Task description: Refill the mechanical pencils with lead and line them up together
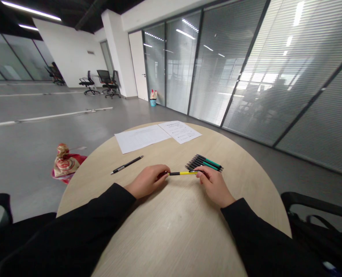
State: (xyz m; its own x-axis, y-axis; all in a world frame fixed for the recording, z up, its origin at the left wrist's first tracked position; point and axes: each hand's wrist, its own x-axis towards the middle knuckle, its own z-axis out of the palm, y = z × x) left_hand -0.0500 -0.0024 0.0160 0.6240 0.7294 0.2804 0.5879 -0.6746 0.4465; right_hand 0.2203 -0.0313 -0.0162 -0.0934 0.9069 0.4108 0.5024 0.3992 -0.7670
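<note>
A yellow and black pen point(185, 173) stretches sideways between my two hands, just above the table. My left hand point(150, 180) pinches its black end. At the yellow end, my right hand point(213, 184) has its fingers closed, partly covering that end. Beyond the right hand lies a row of several black and green pens point(204, 161) side by side, the nearest ones partly hidden by the hand. A single black pen point(127, 165) rests apart on the left, slanting, beyond my left forearm.
Two printed paper sheets point(143, 138) lie at the far side of the round wooden table point(171, 238). A tied patterned bag point(65, 163) is on the floor at left. Black chairs point(317, 207) flank the table. Glass partitions point(225, 69) stand behind.
</note>
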